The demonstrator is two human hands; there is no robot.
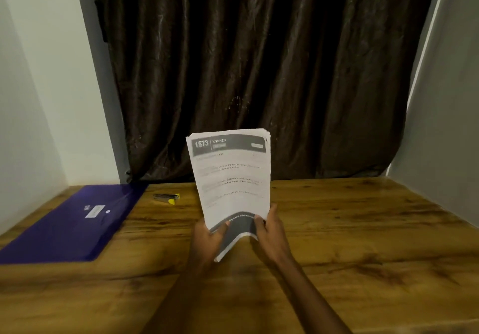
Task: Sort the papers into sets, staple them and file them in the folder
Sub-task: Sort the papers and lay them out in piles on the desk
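A stack of printed white papers (pixel 230 175) stands nearly upright above the wooden table (pixel 337 230), its top sheet headed "1573 KITCHEN" on a dark band. My left hand (pixel 210 238) grips the stack's lower left corner, thumb on the front. My right hand (pixel 269 227) grips the lower right edge, thumb on the front too. The bottom of the stack bends toward me between the hands. A purple folder (pixel 70 225) lies flat and closed on the table's left side. A small stapler (pixel 167 197) with yellow parts lies just right of the folder's far corner.
A dark brown curtain (pixel 259 74) hangs behind the table's far edge. Pale walls close in on the left and right sides. Bare wood shows to the right of the papers and in front of my arms.
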